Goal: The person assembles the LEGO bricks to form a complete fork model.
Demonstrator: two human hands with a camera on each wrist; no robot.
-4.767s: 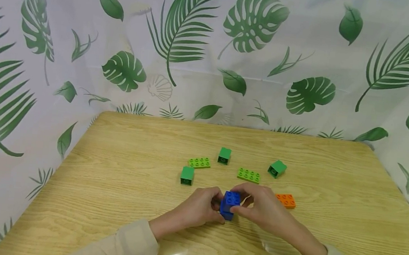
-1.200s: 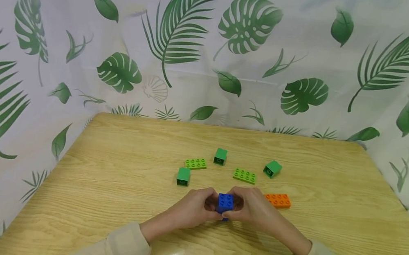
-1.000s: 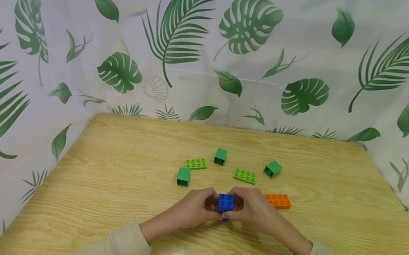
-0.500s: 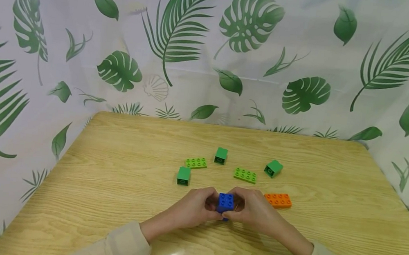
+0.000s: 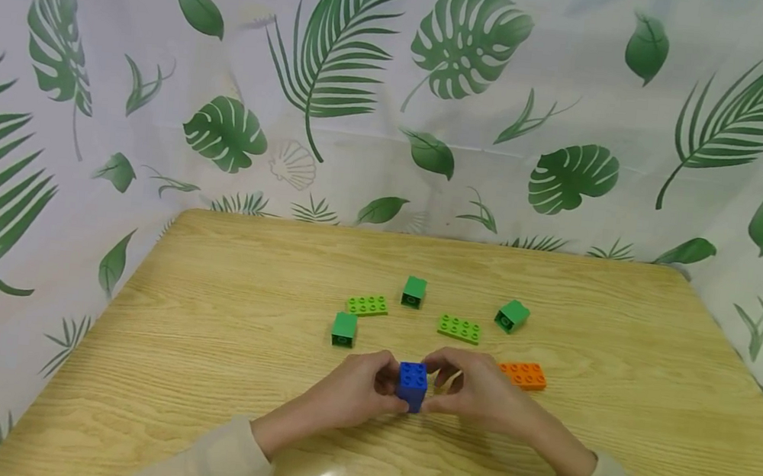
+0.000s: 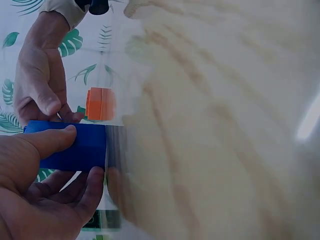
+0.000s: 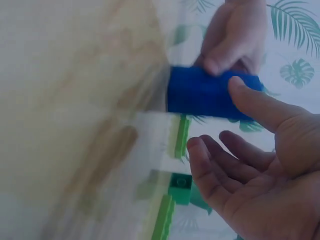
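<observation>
Two blue toy building bricks form one upright stack (image 5: 412, 385) near the table's front, studs up, sides lined up. My left hand (image 5: 359, 387) grips the stack from the left; in the left wrist view its thumb lies along one side of the blue stack (image 6: 90, 150) and its fingers reach round the other. Close on the right is my right hand (image 5: 487, 394), fingers loosely bent and spread off the stack. The right wrist view has its thumb overlapping the blue stack (image 7: 200, 92), with a gap between the fingers (image 7: 202, 165) and the bricks.
Beyond the hands lie three green bricks, one at left (image 5: 344, 329), one in the middle (image 5: 414, 292) and one at right (image 5: 512, 316). Two flat lime bricks (image 5: 367, 306) (image 5: 458, 329) lie among them. A flat orange brick (image 5: 525, 375) sits behind the right hand. Leaf-patterned cloth surrounds the wooden table (image 5: 233, 277).
At first the upper blue brick stood askew on the lower; now both line up. Both hands pressed round the stack, then the right hand's fingers came off and the stack shifted slightly left.
</observation>
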